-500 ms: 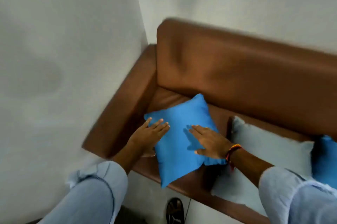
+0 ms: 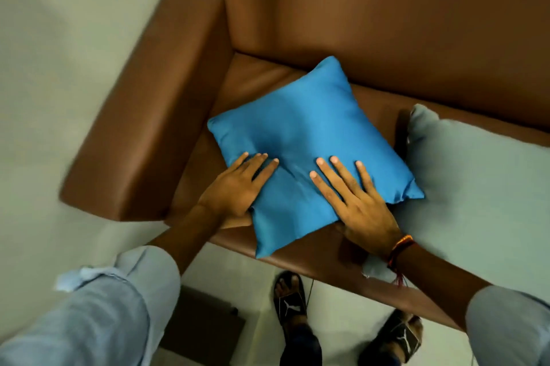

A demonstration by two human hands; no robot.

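Note:
A bright blue square cushion (image 2: 300,133) lies flat on the seat of a brown leather sofa (image 2: 387,23), in its left corner. My left hand (image 2: 238,184) rests on the cushion's near left edge with straight fingers on top; its thumb is hidden at the edge. My right hand (image 2: 354,196) lies flat on the cushion's near right part, fingers spread and straight, a thread band at the wrist. Both hands press into the fabric, which dimples between them.
A pale grey cushion (image 2: 476,181) lies on the seat right of the blue one, touching its corner. The sofa's left armrest (image 2: 143,133) stands against a pale wall (image 2: 59,38). My feet in black sandals (image 2: 290,303) stand on the light floor by a dark mat (image 2: 205,324).
The camera has moved closer and looks more steeply down. Both hands have slid toward the cushion's near edge, and the cushion lies flatter on the seat.

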